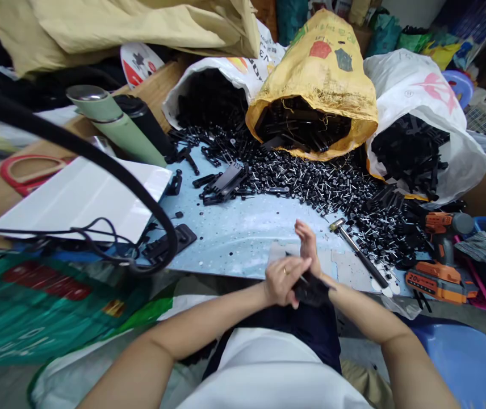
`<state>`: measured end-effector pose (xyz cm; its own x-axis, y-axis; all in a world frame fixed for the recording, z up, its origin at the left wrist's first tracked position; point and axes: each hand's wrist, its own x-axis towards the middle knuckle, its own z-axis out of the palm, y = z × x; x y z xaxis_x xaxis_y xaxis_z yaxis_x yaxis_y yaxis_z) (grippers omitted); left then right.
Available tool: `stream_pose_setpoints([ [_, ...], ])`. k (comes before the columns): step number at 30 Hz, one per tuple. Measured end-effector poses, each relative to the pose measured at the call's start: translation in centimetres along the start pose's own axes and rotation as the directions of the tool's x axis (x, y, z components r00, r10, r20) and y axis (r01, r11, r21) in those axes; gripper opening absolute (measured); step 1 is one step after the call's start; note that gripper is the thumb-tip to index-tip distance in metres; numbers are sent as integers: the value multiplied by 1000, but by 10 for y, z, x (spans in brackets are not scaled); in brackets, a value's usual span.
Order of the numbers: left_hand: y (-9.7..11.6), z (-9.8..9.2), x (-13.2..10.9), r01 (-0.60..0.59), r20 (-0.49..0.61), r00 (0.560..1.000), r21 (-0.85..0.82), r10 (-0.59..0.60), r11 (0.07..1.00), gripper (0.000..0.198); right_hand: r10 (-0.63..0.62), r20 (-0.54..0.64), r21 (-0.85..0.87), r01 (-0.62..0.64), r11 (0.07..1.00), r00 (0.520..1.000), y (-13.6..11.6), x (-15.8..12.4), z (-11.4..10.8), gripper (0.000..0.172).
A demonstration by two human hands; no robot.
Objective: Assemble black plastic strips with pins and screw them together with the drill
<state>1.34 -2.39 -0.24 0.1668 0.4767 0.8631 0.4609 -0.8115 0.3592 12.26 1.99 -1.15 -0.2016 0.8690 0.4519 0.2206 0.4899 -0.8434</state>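
Observation:
Close to my body, at the front edge of the blue work surface (243, 227), my two hands are together. My left hand (284, 279), with a ring on one finger, is closed at my right wrist on a dark, cloth-like thing (313, 291). This black thing lies against the wrist and looks like a wrap or glove; its exact kind is unclear. My right hand (309, 245) is raised with its fingers stretched out, and no object shows in it. A hammer (360, 250) lies on the surface to the right of my hands.
Small black pieces with metal pins (311, 179) are heaped behind my hands. Beyond them lie a yellow sack (323, 74) and white sacks, holding black parts. An orange cordless drill (443, 261) stands right. At left are a green flask (115, 122), red-handled scissors (25, 176) and a thick black cable.

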Motion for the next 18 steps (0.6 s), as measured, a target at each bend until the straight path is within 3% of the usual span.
stream_pose_setpoints([
  [2, -36, 9, -2, 9, 177, 983, 236, -52, 972, 75, -15, 89, -234, 36, 972, 996, 25, 49, -13, 47],
  [3, -54, 13, -1, 26, 300, 945, 332, -132, 943, 77, -11, 69, -347, 34, 937, 998, 34, 79, -22, 43],
  [5, -83, 23, 7, 62, 496, 806, 474, -324, 879, 77, 37, -55, -512, -60, 857, 998, 48, 141, -40, 34],
  [7, -102, 33, 20, 91, 574, 678, 554, -459, 828, 73, 125, -177, -586, -206, 784, 976, 55, 195, -52, 35],
  [9, -112, 38, 34, 125, 558, 651, 591, -516, 797, 65, 208, -209, -581, -292, 760, 956, 57, 232, -58, 37],
  [11, -119, 38, 47, 179, 493, 672, 615, -552, 768, 53, 262, -197, -539, -327, 776, 945, 58, 250, -59, 29],
  [13, -128, 31, 58, 251, 432, 657, 648, -618, 720, 39, 280, -202, -487, -344, 803, 939, 58, 252, -61, 17],
  [15, -142, 21, 70, 300, 404, 600, 686, -690, 663, 31, 276, -233, -429, -353, 831, 932, 55, 241, -65, 10],
  [18, -164, 13, 88, 263, 458, 501, 728, -734, 633, 28, 299, -278, -308, -380, 872, 913, 50, 209, -75, 6],
])
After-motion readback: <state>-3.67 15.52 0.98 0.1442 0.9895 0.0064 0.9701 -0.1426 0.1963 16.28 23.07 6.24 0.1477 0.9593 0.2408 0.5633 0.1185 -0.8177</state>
